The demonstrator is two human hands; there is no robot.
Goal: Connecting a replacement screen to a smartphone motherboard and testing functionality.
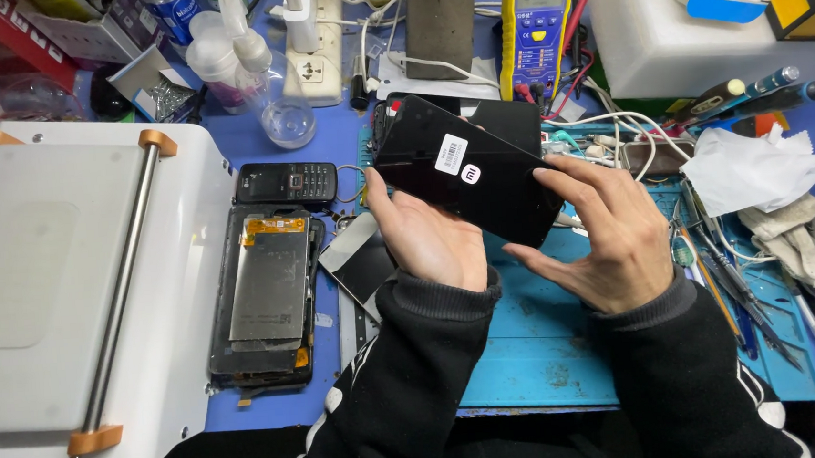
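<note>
Both my hands hold a black smartphone (466,172) above the blue work mat (540,344), its glossy back facing me with a white sticker on it. My left hand (424,237) grips its lower left edge, thumb along the side. My right hand (609,234) grips the lower right end, with the fingers wrapped over the phone's edge. The phone is tilted, its far end up to the left.
A white machine with a steel roller bar (120,287) fills the left. Beside it lie an opened phone frame (269,296) and a small keypad phone (287,182). A yellow multimeter (538,24), spray bottles (253,68), white tissue (752,171) and tweezers (742,292) surround the mat.
</note>
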